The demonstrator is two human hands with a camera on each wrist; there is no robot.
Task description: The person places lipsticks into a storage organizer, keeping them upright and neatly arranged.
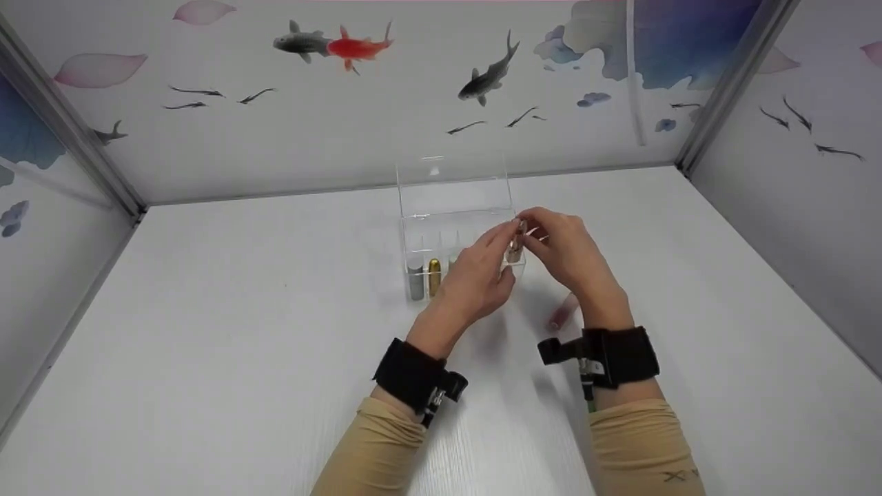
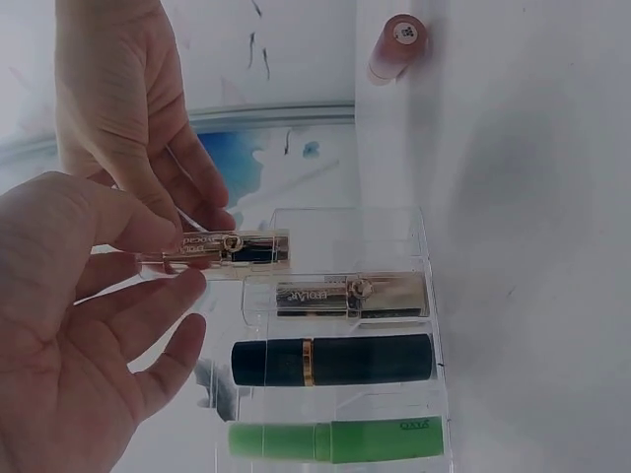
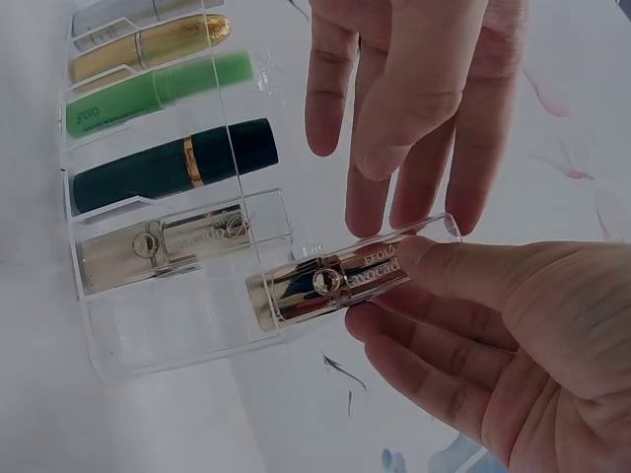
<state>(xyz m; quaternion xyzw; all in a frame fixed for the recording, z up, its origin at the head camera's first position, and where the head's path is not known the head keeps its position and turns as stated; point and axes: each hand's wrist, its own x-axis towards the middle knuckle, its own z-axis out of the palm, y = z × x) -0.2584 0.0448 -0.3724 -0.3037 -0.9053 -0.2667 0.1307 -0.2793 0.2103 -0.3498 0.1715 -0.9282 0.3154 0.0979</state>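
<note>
My right hand (image 1: pixel 568 248) pinches a shiny gold lipstick (image 3: pixel 335 281) with a clear cap, thumb on top and fingers beneath. The lipstick tilts over the end compartment of a clear plastic lipstick box (image 3: pixel 187 345), its base overlapping the box's edge. My left hand (image 1: pixel 475 279) hovers over the box with fingers mostly straight, fingertips close beside the lipstick. Beside the end compartment lies a similar clear-and-gold lipstick (image 3: pixel 168 246), followed by a dark green lipstick (image 3: pixel 177 168) with a gold band and a bright green lipstick (image 2: pixel 335 440).
A gold tube (image 1: pixel 434 275) and a grey tube (image 1: pixel 416 279) stand at the box's left end. The clear lid (image 1: pixel 455 180) is raised at the back. On the white table, a pinkish tube (image 1: pixel 561 313) lies near my right wrist. Printed panels (image 1: pixel 413 103) enclose the table.
</note>
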